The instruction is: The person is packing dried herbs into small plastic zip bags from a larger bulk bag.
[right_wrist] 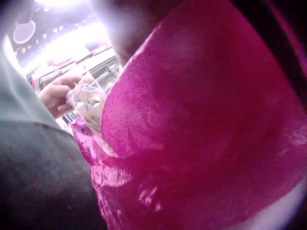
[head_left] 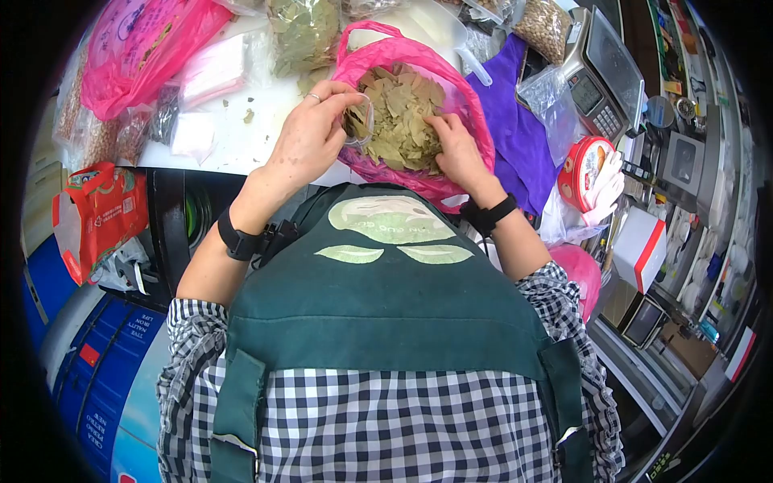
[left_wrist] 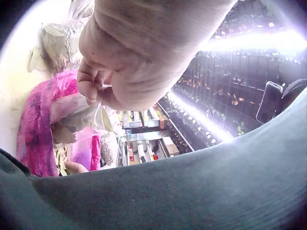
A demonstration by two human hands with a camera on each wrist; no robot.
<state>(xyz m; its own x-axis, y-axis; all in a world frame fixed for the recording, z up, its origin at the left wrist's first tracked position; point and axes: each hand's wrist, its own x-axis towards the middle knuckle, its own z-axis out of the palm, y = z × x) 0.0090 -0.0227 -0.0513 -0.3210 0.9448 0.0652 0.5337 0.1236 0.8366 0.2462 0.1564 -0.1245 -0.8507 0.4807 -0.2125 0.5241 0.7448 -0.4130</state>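
Note:
A pink plastic bag (head_left: pixel 467 97) lies wide open at the table's front edge, full of dried flat leaves (head_left: pixel 398 109) that look like bay leaves. My left hand (head_left: pixel 310 133), with a ring on one finger, pinches the rim of a small clear plastic bag (left_wrist: pixel 98 117) at the left side of the pink bag's mouth. Some leaves show inside that clear bag in the right wrist view. My right hand (head_left: pixel 463 153) reaches into the pink bag from the right, touching the leaves; its fingertips are partly hidden among them. Pink plastic covers most of the right wrist view.
Behind stands a clear bag of leaves (head_left: pixel 302 36). Pink-wrapped goods (head_left: pixel 145 56) and white packets (head_left: pixel 213 68) lie on the left. To the right are purple cloth (head_left: pixel 515 121), a scale (head_left: pixel 596 88) and a red round tin (head_left: pixel 584 173). A red bag (head_left: pixel 105 213) hangs below left.

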